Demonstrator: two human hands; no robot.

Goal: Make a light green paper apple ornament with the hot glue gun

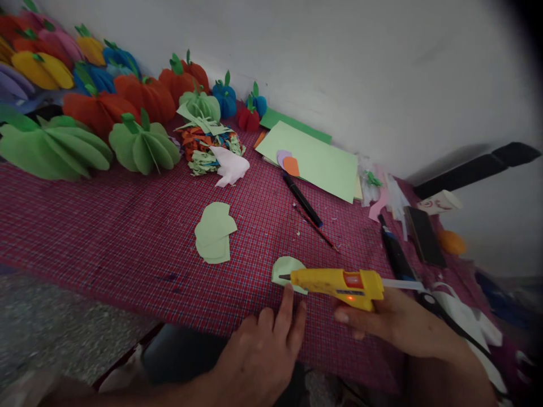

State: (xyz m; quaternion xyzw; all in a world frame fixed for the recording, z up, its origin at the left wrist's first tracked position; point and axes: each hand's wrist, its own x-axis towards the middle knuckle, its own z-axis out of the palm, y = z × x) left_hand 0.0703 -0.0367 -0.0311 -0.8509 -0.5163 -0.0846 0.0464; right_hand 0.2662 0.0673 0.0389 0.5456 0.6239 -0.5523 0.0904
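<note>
My right hand (407,323) is wrapped round the handle of a yellow glue gun (324,278), which lies level and points left. A small orange-red light glows on its side and a clear glue stick (401,284) sticks out of its back. Its nozzle is over a light green paper cutout (287,264) with a rounded edge, partly hidden by the gun. My left hand (263,353) rests on the table with fingers stretched, the index fingertip pressing the cutout's near edge. Further left lies a loose pile of similar green cutouts (214,232).
Several paper pumpkins (144,147) stand along the wall. Paper scraps (203,152), green sheets (314,161), a black marker (302,200) and a thin pencil-like stick (316,228) lie beyond my hands. At right are a phone (424,237), scissors (432,302) and a paper cup (439,202).
</note>
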